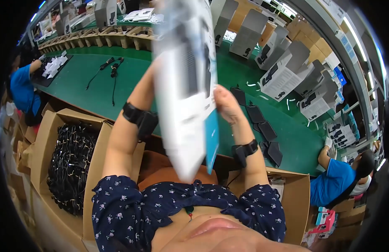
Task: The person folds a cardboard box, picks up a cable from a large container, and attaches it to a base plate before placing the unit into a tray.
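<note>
Now | white box [184,84] upright, blurred | between 2 hands | right hand [226,105] gripping edge

A: So both hands are up on a flat white carton [187,80] with a blue edge, held tilted and blurry right in the middle. The right hand [228,105] grips its right edge; the left hand [154,69] is mostly hidden behind it, so can't tell how it's holding.

B: What's around it?

A: Green surface [98,90] underneath, with black cables [112,69] lying far left and a row of black pouches [261,126] just right of the right hand. Standing white boxes [282,75] crowd the far right. Near left, an open cardboard box [49,134] full of black bundled cords [70,166]. A person in blue [335,180] sits near right.
</note>
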Motion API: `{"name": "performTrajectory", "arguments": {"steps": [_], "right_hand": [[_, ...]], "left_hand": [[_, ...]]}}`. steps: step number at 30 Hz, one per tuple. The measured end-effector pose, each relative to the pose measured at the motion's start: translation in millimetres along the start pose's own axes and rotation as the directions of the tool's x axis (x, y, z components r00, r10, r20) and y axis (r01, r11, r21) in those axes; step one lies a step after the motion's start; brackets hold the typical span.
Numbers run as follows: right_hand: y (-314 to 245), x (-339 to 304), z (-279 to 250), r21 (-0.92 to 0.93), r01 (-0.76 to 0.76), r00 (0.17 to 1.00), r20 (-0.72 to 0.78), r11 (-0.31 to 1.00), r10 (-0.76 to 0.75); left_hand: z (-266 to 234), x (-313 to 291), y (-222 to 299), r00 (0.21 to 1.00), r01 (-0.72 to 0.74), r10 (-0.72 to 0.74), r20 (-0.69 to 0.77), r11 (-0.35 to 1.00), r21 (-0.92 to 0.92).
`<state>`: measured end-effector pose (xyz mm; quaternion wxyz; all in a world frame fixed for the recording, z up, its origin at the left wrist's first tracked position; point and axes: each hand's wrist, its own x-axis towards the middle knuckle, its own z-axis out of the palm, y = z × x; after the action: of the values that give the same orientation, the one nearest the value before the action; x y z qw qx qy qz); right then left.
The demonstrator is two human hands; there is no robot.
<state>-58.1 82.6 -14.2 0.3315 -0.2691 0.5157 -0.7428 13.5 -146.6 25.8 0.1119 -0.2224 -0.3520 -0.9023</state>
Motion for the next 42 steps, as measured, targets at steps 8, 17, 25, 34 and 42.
{"name": "performTrajectory", "arguments": {"steps": [8,17,25,34,42], "right_hand": [[-14.1,-40.9,-19.8,-0.358,0.093,0.939,-0.278,0.929,-0.201],[-69.1,-17.6,51.2,-0.951,0.303,0.496,0.216,-0.066,-0.841],[-74.4,72.8,94.8,-0.79,0.598,0.423,0.454,-0.134,-0.784],[-68.0,72.9,94.3,-0.794,0.608,0.505,0.382,0.005,-0.774],[-107.0,67.7,95.9,-0.783,0.578,0.777,0.442,0.23,-0.448]], "left_hand": [[27.6,-14.6,73.3,0.981,-0.146,0.183,-0.059,0.911,0.385],[15.6,-18.9,32.3,0.967,0.051,0.085,-0.239,0.856,0.515],[41.9,-14.0,13.8,0.996,0.043,0.005,-0.087,0.842,0.538],[36.2,-19.2,12.1,0.996,0.055,0.005,-0.085,0.727,0.685],[37.0,-26.4,9.8,0.997,0.044,0.015,-0.069,0.639,0.768]]}}
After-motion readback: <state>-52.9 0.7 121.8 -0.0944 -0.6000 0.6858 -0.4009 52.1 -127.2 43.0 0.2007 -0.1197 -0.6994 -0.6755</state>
